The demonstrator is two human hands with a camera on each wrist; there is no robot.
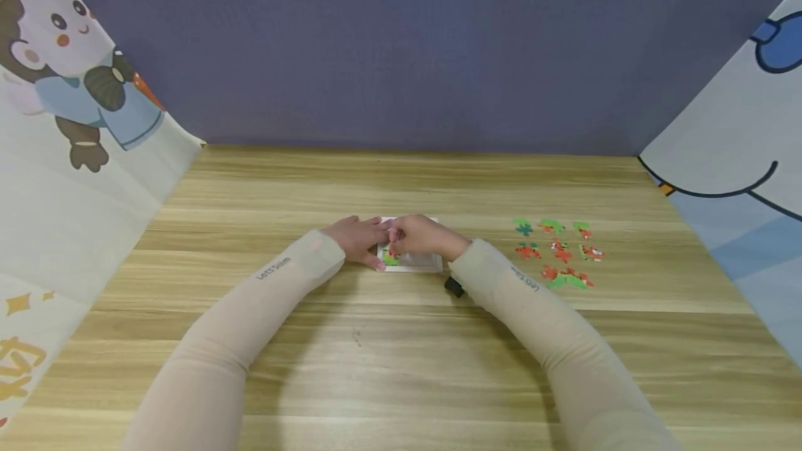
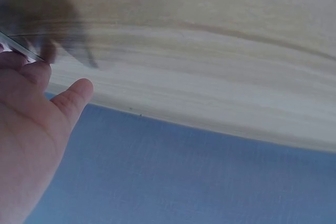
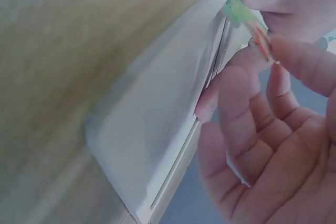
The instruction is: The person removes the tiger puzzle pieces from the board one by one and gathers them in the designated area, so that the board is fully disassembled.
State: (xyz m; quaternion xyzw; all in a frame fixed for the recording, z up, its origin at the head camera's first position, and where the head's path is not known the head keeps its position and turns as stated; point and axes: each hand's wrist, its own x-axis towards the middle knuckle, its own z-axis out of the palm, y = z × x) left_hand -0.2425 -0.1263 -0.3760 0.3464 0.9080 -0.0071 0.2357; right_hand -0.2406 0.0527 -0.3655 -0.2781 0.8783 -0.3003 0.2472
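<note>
A shallow white puzzle tray (image 1: 410,269) lies on the table between both hands. The left hand (image 1: 358,238) rests at the tray's left end with its fingers spread; in the left wrist view the thumb (image 2: 76,95) sticks out straight. Over the tray's left part, the right hand (image 1: 426,236) pinches a small red-orange puzzle piece (image 3: 262,45) at its fingertips. A green puzzle piece (image 1: 390,260) lies in the tray's lower left corner. The right hand partly covers the tray, so the exact fit of the held piece is hidden.
Several loose red and green puzzle pieces (image 1: 562,250) lie in rows on the right of the wooden table (image 1: 401,367). A small black object (image 1: 454,287) is beside the right wrist. A dark blue panel (image 1: 401,54) stands behind the table, with printed cloths at both sides.
</note>
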